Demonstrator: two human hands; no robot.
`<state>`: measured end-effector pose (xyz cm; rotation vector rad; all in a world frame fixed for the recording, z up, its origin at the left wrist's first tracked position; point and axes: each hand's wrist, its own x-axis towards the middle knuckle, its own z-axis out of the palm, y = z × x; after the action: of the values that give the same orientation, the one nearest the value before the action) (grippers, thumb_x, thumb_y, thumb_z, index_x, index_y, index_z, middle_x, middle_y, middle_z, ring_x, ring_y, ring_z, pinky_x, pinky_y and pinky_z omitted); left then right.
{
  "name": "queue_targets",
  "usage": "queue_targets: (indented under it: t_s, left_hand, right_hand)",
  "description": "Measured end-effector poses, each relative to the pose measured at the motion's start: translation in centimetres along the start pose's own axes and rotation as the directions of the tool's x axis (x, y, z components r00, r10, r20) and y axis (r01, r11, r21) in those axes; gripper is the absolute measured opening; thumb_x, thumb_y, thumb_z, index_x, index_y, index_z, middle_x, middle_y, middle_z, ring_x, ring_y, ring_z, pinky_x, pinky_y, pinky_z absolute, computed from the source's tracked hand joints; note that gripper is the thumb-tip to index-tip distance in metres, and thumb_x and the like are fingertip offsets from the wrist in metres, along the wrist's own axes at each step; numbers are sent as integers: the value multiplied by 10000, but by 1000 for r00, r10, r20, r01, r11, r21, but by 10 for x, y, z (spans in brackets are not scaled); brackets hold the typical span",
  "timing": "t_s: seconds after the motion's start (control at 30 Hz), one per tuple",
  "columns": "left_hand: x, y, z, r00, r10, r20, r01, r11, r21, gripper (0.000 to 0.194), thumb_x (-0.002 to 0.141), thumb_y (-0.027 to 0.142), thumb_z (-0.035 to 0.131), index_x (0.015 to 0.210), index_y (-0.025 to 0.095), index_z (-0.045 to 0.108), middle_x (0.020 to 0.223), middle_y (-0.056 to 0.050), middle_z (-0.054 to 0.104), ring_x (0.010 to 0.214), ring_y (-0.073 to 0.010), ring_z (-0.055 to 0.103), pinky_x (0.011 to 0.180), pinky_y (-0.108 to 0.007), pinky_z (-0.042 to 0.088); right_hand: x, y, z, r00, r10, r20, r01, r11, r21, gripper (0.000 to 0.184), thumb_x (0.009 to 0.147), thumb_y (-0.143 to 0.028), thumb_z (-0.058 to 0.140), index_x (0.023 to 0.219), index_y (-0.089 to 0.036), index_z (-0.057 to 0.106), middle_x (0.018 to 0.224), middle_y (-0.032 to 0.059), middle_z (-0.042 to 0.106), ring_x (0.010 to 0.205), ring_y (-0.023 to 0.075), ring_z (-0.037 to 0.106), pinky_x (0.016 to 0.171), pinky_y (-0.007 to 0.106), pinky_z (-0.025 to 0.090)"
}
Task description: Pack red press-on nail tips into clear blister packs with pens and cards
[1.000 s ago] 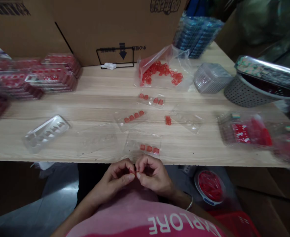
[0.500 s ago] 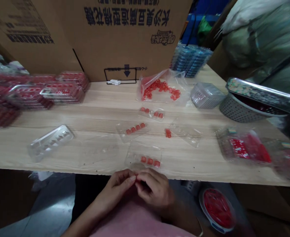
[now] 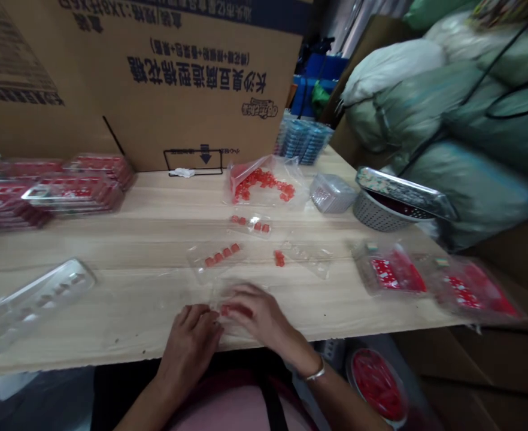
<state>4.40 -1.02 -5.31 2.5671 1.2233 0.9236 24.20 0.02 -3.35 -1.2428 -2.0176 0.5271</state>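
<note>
In the head view a clear plastic tray [image 3: 217, 292] lies near the table's front edge, mostly covered by my hands. My right hand [image 3: 257, 314] reaches over it with bent fingers, thumb and fingertips closed around a small red cube [image 3: 225, 310] at the tray's left part. At the tray's left edge, my left hand [image 3: 192, 335] rests with fingers curled against the plastic. Just beyond lies another clear tray with a row of red cubes [image 3: 222, 255]. To its right are a small red cluster [image 3: 279, 258] and a clear tray [image 3: 311, 258].
An open bag of red pieces [image 3: 264, 185] lies before a large carton [image 3: 192, 120]. Stacked red packs [image 3: 79, 185] stand left, above a clear blister tray [image 3: 39, 299]. On the right are clear stacked trays [image 3: 333, 193], a grey basket [image 3: 378, 212] and red-and-white packs [image 3: 392, 272].
Both hands have moved from the table's front edge, where the fingertips met, forward onto the near tray. They are now slightly apart. The view has shifted to the right.
</note>
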Motion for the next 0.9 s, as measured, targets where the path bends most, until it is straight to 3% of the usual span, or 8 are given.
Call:
queue_targets:
  t_s: [0.1,0.2,0.3,0.43,0.53,0.63,0.73,0.9]
  left_hand:
    - [14,1,7,993,112,20,-112,994,-9,195,904,149,459,1017,181,614,940,-72,650,860,-204,569,763,-355,479]
    - [28,3,15,994,100,39,-99,994,-42,191,907,134,436,914,179,621,843,-55,642,772,-191,552,733,-348,483]
    - [36,9,19,999,38,23,-35,992,-123,162,888,141,465,876,185,620,833,-55,628,787,-198,560,741,-363,485]
    - [46,28,11,992,-126,19,120,880,-459,152,867,189,533,1003,188,602,958,-68,639,878,-179,605,778,-319,505]
    - [48,43,-2,950,-279,141,298,668,-682,136,850,239,568,972,192,607,897,-41,667,813,-155,631,731,-276,512]
    - [33,48,-14,907,-336,252,403,524,-750,88,841,256,577,853,181,619,796,-25,678,725,-140,638,674,-247,508]
    - [8,45,-21,881,-347,321,466,522,-714,84,811,244,605,862,179,615,769,-24,683,677,-139,639,632,-240,508]
    - [-6,39,-24,902,-390,185,413,656,-632,85,805,165,561,856,196,621,730,-6,687,644,-132,641,592,-217,495]
  right_hand:
    - [10,30,-33,963,159,-218,-198,966,-168,152,855,-138,514,888,-185,654,990,85,637,935,192,606,819,307,482]
    - [13,60,-52,898,330,-292,-413,861,-297,186,779,-101,515,901,-164,641,893,85,620,789,198,593,727,315,476]
    - [9,68,-51,878,401,-261,-439,892,-109,93,756,-157,528,799,-174,609,719,20,595,633,154,551,614,263,450]
    - [2,32,-37,880,428,-207,-365,888,281,103,766,-276,564,743,-176,571,628,-20,556,572,123,524,548,229,428]
    - [-6,-10,-30,921,373,-110,-316,883,347,34,758,-212,570,761,-179,575,662,-22,570,607,113,533,572,218,434]
    - [-17,-39,-25,939,341,42,-329,856,399,67,760,-152,553,797,-185,599,717,-14,612,653,111,564,611,215,453]
    - [-28,-46,-16,917,337,213,-399,758,516,81,767,-169,569,818,-183,629,751,1,644,694,121,596,633,223,475]
    - [-30,-42,2,904,322,282,-427,632,647,86,747,-250,644,786,-179,615,746,-7,613,677,113,571,626,226,469]
